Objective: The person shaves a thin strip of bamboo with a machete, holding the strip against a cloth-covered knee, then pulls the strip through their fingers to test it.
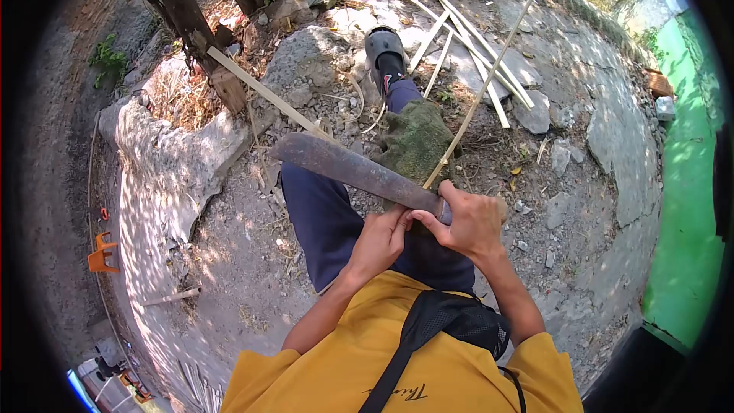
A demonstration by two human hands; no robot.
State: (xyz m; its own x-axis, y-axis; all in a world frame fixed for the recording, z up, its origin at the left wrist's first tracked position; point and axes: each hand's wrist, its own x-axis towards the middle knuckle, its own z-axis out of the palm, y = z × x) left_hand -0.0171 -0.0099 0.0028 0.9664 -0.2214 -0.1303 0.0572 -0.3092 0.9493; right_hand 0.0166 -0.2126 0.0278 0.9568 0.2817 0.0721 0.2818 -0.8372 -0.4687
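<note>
A wide, dark machete blade (352,170) lies across the middle of the head view, its tip pointing to the upper left. My right hand (472,219) is closed round its handle end, thumb pressed toward my left hand. My left hand (379,243) is closed just below the blade, fingers pinched together beside my right thumb; what it pinches is mostly hidden. A long thin bamboo strip (487,80) runs from the blade's base to the upper right. Another pale strip (271,96) stretches from the blade to the upper left. Beyond the blade, a mossy green cloth (417,138) covers my knee.
Several pale bamboo strips (478,50) lie crossed on the rocky ground ahead. Tree trunks (180,4) stand at the upper left. Broken concrete slabs (623,149) and a green wall (684,183) are on the right. An orange chair (102,254) shows at far left.
</note>
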